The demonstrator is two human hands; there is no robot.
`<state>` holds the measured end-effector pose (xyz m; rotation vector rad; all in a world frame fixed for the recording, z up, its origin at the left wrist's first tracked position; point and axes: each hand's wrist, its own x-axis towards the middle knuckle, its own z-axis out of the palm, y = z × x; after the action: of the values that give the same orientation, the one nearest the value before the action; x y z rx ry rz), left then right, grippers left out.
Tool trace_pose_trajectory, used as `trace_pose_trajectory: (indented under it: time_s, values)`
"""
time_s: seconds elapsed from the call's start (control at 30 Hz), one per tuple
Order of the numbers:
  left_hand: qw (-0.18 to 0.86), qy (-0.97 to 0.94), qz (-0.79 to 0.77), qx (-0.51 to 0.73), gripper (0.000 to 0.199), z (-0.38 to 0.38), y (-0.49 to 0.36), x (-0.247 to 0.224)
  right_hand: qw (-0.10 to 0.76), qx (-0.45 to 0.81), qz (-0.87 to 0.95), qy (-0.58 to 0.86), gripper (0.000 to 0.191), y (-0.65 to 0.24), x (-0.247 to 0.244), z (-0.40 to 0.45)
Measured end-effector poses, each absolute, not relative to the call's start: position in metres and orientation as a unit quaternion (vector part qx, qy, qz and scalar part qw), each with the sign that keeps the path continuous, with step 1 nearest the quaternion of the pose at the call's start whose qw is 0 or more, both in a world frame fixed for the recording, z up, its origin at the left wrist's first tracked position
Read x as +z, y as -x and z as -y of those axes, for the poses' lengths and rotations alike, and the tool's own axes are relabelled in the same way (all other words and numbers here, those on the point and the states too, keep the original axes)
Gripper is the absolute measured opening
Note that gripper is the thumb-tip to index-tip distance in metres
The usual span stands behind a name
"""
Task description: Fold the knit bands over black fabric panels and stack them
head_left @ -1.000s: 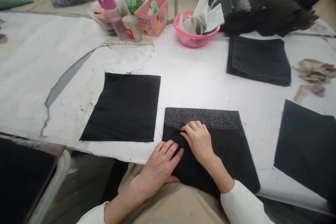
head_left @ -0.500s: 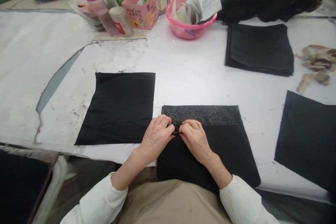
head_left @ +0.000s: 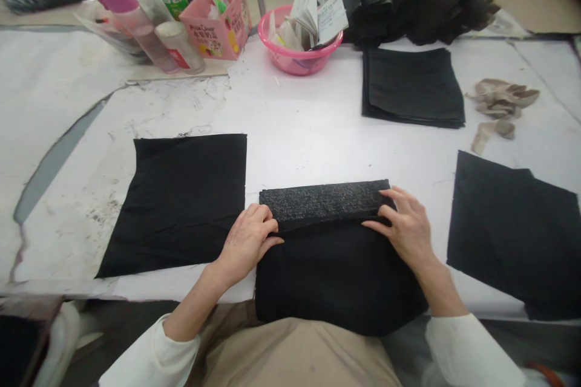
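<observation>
A black cloth piece (head_left: 331,278) lies at the table's front edge, its lower part hanging toward my lap. Across its top runs a speckled grey strip (head_left: 322,202). At the strip's left end, my left hand (head_left: 249,233) pinches the cloth near the strip's lower edge. My right hand (head_left: 403,221) is at the right end, fingers apart, fingertips touching the strip and the cloth just below it. To the left lies another black cloth piece (head_left: 181,199), flat on the white table.
A stack of black cloth (head_left: 411,87) and beige fabric scraps (head_left: 503,100) lie at the back right. More black cloth (head_left: 512,236) is at the right. Behind stand a pink basin (head_left: 302,63), a pink box (head_left: 218,24) and a purple-topped bottle (head_left: 131,18).
My right hand has moved right along the strip to its far end and its fingers have spread. My left hand stays near the left end. The whole view has shifted.
</observation>
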<state>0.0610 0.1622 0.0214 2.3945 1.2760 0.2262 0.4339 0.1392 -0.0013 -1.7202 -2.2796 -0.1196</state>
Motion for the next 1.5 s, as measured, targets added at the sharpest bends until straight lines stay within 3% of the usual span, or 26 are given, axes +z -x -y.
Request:
trace_pose_trajectory:
  time_s: [0.1,0.2,0.33,0.47,0.9,1.07,1.23,1.5]
  values:
    - [0.21,-0.861,-0.456,0.082,0.017,-0.163,-0.061,0.021,0.096,-0.103,0.749,0.648,0.047,-0.479,0.008,-0.134]
    - [0.207,-0.864,-0.452,0.084,0.018,-0.165,-0.06,0.021,0.124,-0.112,0.717,0.677,0.046,-0.466,0.023,-0.135]
    - [0.193,-0.868,-0.45,0.08,0.018,-0.166,-0.06,0.02,0.245,0.09,0.764,0.591,0.019,-0.366,0.03,-0.145]
    - [0.18,-0.873,-0.446,0.077,0.019,-0.166,-0.059,0.018,0.211,0.178,0.843,0.462,0.024,-0.281,0.014,-0.15]
    - [0.054,-0.867,-0.495,0.021,0.035,-0.166,-0.041,0.027,0.212,0.155,0.846,0.464,0.015,-0.268,-0.011,-0.15]
    - [0.093,-0.851,-0.511,0.077,0.032,-0.165,-0.039,0.025,0.217,0.147,0.844,0.468,0.017,-0.268,-0.013,-0.15]
    - [0.154,-0.843,-0.496,0.139,0.01,-0.159,-0.043,0.012,0.231,0.139,0.839,0.473,0.018,-0.268,-0.016,-0.15]
    - [0.135,-0.859,-0.466,0.161,0.012,-0.153,-0.038,0.001,0.234,0.141,0.843,0.463,0.025,-0.269,-0.015,-0.15]
